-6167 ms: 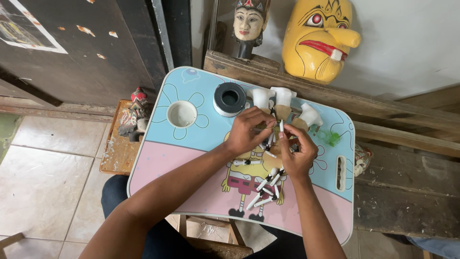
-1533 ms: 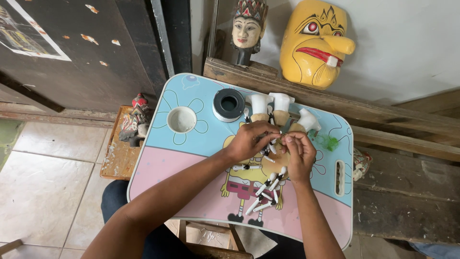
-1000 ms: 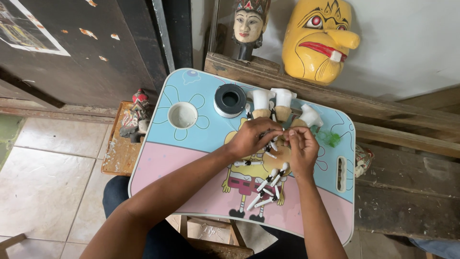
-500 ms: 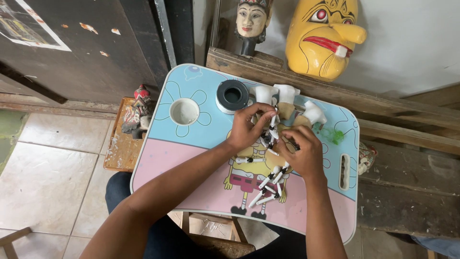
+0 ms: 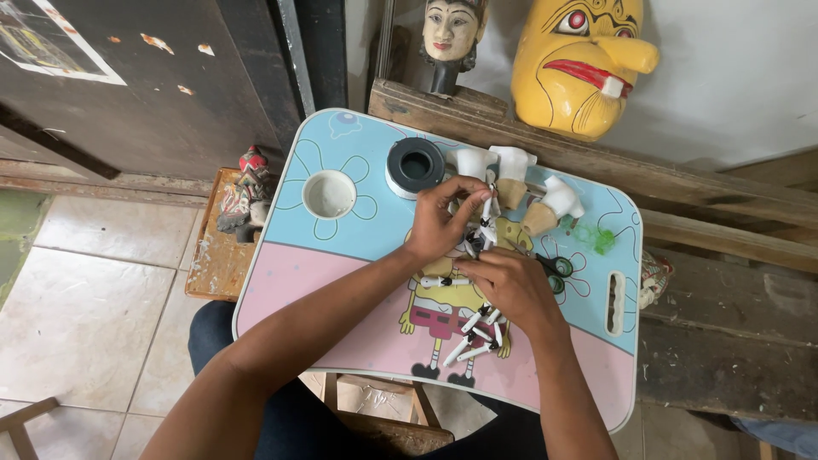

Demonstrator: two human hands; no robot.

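Compared with half a second before, the left hand (image 5: 439, 223) had lifted slightly toward the far edge of the tabletop (image 5: 341, 281), and the right hand (image 5: 509, 288) had drawn back toward the body. The left hand pinched a small white-and-black piece (image 5: 486, 207) upright between thumb and fingertips. The right hand lay curled over the middle of the tabletop; whether it gripped anything could not be told.

Progress, as judged: the work appeared partway through. One piece was in hand, just in front of the carved heads, while a loose heap of similar white pieces (image 5: 475, 334) remained near the right wrist; roughly eight, exact count unclear.

Counts: three unpainted carved heads (image 5: 511, 175) in a row at the far edge; one roll of black tape (image 5: 415, 166); one white cup (image 5: 329, 195) set in the tabletop recess; one pair of green-handled scissors (image 5: 558, 271), partly hidden. Behind, one yellow mask (image 5: 575, 64) and one painted head (image 5: 450, 34).
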